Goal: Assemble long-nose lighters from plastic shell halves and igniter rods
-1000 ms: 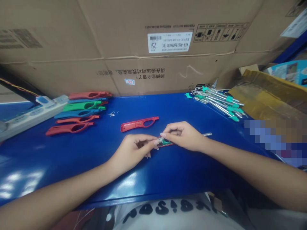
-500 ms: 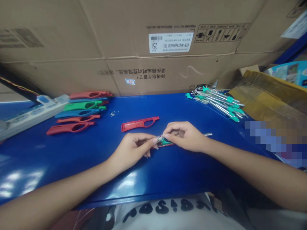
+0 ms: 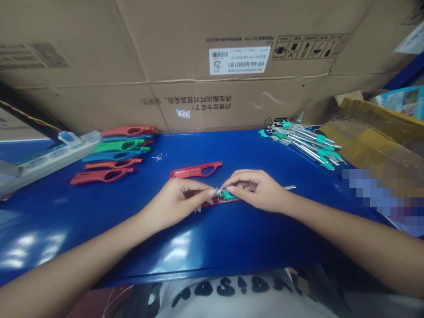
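Observation:
My left hand (image 3: 177,198) is closed, thumb and forefinger pinching a small clear-and-silver part (image 3: 217,191). Fingertip to fingertip with it, my right hand (image 3: 260,190) pinches the end of a thin white wire or tube (image 3: 221,190); the fingers partly cover it. Beneath both hands lies a red lighter casing half (image 3: 212,202), with a green trigger (image 3: 228,194) in it. A metal lighter tube (image 3: 289,187) sticks out past my right wrist. Just behind my hands rests another red casing half (image 3: 178,172), inner side up.
At the left, several coloured lighter casings (image 3: 102,176) lie beside a white power strip (image 3: 49,161). Tiny metal pins (image 3: 159,157) are scattered nearby. Metal tubes with green triggers (image 3: 306,143) are piled at the back right, by a taped carton (image 3: 374,132). A large cardboard sheet (image 3: 115,92) stands behind.
The view has shifted slightly, so things appear a little further right. Both hands keep their pinches close together; more of the red casing half shows below my fingers.

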Demonstrator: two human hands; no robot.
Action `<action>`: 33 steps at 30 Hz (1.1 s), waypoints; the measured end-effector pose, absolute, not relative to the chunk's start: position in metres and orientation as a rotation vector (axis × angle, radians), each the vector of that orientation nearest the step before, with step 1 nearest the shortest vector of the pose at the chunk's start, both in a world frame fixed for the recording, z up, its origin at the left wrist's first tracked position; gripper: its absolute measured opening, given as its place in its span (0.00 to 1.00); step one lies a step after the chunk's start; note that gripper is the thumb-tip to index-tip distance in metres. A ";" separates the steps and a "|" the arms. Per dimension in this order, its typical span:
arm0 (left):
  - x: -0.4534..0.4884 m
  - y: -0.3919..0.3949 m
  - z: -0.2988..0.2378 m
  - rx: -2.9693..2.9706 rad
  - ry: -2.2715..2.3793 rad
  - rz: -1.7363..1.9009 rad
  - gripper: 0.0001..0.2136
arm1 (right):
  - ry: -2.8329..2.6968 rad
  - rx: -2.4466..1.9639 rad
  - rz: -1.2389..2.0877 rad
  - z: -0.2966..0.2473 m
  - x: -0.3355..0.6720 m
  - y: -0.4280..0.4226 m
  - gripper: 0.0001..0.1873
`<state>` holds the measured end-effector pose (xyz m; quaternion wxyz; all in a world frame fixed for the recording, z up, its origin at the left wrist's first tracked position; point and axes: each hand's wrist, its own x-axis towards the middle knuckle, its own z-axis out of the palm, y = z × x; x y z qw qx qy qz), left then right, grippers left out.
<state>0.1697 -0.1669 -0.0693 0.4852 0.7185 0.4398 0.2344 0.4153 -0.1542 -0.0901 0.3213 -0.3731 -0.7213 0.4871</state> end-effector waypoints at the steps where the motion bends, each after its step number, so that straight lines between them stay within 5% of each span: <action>1: 0.166 -0.165 -0.067 1.835 1.063 0.564 0.11 | -1.898 -0.988 1.265 -0.090 0.416 -0.154 0.11; 33: 0.159 -0.171 -0.062 2.506 1.030 0.410 0.11 | -2.207 -0.865 0.905 -0.086 0.418 -0.162 0.10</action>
